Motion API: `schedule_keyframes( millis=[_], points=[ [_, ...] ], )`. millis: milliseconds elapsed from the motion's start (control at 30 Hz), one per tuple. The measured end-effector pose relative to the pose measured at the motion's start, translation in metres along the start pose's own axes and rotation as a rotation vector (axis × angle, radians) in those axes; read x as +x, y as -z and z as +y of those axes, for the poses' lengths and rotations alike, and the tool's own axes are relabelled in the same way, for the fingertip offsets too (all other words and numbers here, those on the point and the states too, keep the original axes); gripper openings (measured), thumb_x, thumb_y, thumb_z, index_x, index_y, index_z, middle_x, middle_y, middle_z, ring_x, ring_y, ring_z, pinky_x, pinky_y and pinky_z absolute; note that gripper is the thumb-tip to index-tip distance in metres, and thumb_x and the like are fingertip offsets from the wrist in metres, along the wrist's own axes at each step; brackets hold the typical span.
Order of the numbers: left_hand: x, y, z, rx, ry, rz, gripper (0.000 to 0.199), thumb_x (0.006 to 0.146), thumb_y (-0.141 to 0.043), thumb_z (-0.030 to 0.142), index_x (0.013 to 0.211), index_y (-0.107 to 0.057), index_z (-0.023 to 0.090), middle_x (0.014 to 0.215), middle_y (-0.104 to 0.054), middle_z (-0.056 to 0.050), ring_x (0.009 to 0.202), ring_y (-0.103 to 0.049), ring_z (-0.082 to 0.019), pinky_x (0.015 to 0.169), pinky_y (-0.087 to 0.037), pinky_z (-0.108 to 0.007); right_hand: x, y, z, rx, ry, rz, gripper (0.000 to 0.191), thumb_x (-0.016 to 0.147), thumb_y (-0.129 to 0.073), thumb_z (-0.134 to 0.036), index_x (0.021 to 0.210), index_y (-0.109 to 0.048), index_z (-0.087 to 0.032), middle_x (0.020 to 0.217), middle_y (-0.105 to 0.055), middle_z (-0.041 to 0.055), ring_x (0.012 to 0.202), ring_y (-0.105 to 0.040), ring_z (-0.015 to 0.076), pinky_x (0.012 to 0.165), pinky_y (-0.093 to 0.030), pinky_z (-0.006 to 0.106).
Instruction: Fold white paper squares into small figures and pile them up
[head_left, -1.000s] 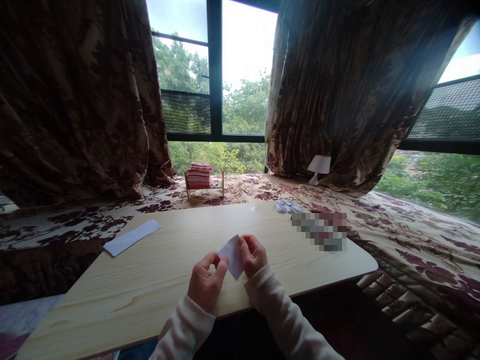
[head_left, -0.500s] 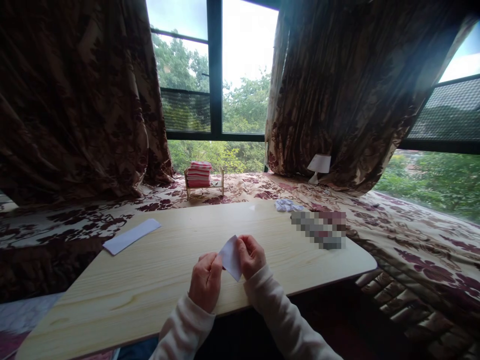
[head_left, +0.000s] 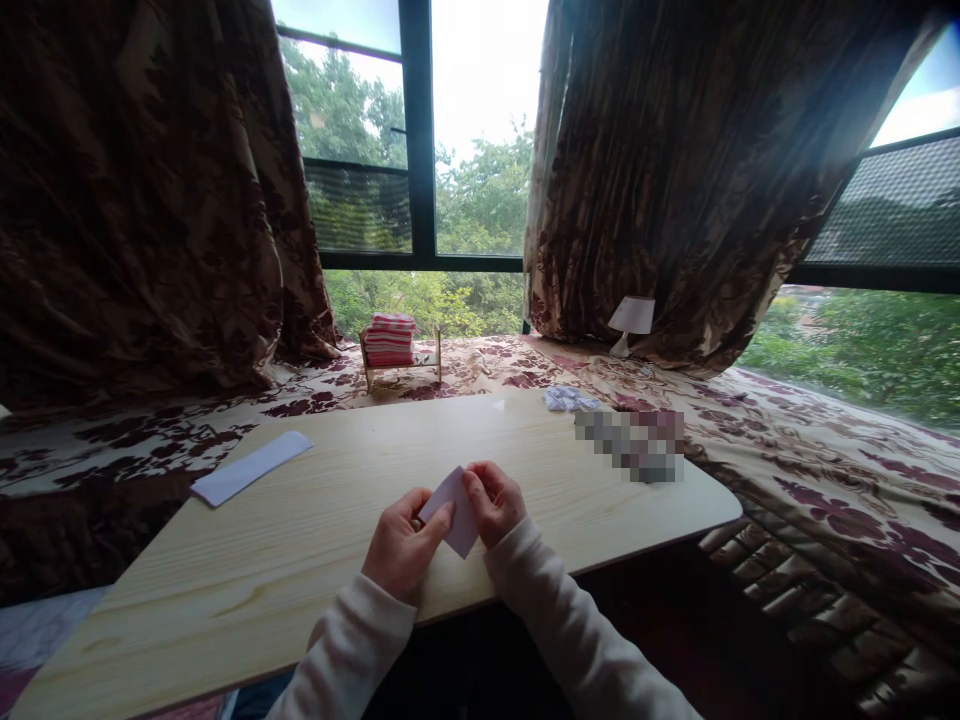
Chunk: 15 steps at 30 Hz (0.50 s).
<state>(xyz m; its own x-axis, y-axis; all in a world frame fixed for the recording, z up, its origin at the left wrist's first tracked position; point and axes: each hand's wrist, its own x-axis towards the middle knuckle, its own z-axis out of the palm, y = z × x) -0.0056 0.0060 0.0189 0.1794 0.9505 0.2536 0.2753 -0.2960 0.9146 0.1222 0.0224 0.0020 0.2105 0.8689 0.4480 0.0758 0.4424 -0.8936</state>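
A small piece of white paper (head_left: 459, 522) is held up between my two hands, just above the near part of the table. My left hand (head_left: 403, 540) grips its left side, the thumb lying across the face of the paper. At the upper right edge, my right hand (head_left: 496, 502) pinches the paper between thumb and curled fingers. Farther left on the table lies a long white folded strip of paper (head_left: 253, 468). Several small white folded paper pieces (head_left: 571, 399) sit in a pile at the far right edge.
The pale wooden table (head_left: 225, 580) fills the foreground. A blurred-out patch (head_left: 630, 440) covers something at its right end. Behind, on the floral cloth, stand a small rack with folded striped cloths (head_left: 390, 340) and a white lamp (head_left: 631, 318). Curtains (head_left: 142, 200) frame the windows.
My left hand has opened from a tight fist-like pinch, and its thumb now lies over the paper's face. The right hand keeps its pinch. The whole view has shifted slightly.
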Motion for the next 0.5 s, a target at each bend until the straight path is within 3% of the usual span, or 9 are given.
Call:
schedule_keyframes(
  millis=[100,233,400,500],
  points=[
    [-0.002,0.003,0.001,0.024,-0.057,-0.123,0.028,0.079,-0.044,0.037,0.06,-0.049,0.016,0.055,-0.043,0.003,0.054,-0.04,-0.011,0.05,-0.032,-0.022,-0.001,-0.001,0.001,-0.01,-0.004,-0.05,0.02,0.077,-0.048,-0.036,0.072,-0.051,-0.017,0.057,-0.047,-0.0027,0.049,-0.041,0.0097,0.045,-0.034,0.021],
    [-0.012,0.018,0.001,0.209,-0.125,-0.042,0.033,0.081,-0.039,0.036,0.053,-0.042,0.019,0.052,-0.041,0.003,0.055,-0.042,-0.013,0.052,-0.034,-0.023,-0.001,-0.005,0.003,0.004,-0.026,-0.035,0.02,0.076,-0.049,-0.038,0.072,-0.051,-0.018,0.056,-0.047,-0.0027,0.048,-0.041,0.0098,0.043,-0.033,0.021],
    [-0.016,0.036,0.0,0.311,-0.11,0.052,0.028,0.08,-0.038,0.033,0.062,-0.054,0.018,0.057,-0.051,0.001,0.061,-0.05,-0.015,0.059,-0.038,-0.025,0.002,-0.001,0.004,-0.036,-0.011,-0.017,0.019,0.076,-0.049,-0.036,0.069,-0.051,-0.018,0.054,-0.045,-0.0032,0.048,-0.039,0.0096,0.044,-0.032,0.022],
    [-0.009,0.034,0.001,0.346,-0.134,-0.019,0.024,0.077,-0.046,0.035,0.062,-0.054,0.018,0.058,-0.051,0.002,0.059,-0.049,-0.014,0.058,-0.038,-0.024,0.001,0.0,0.003,-0.022,-0.006,-0.065,0.019,0.076,-0.049,-0.037,0.07,-0.05,-0.019,0.055,-0.045,-0.0031,0.049,-0.04,0.0097,0.044,-0.032,0.022]
  ],
)
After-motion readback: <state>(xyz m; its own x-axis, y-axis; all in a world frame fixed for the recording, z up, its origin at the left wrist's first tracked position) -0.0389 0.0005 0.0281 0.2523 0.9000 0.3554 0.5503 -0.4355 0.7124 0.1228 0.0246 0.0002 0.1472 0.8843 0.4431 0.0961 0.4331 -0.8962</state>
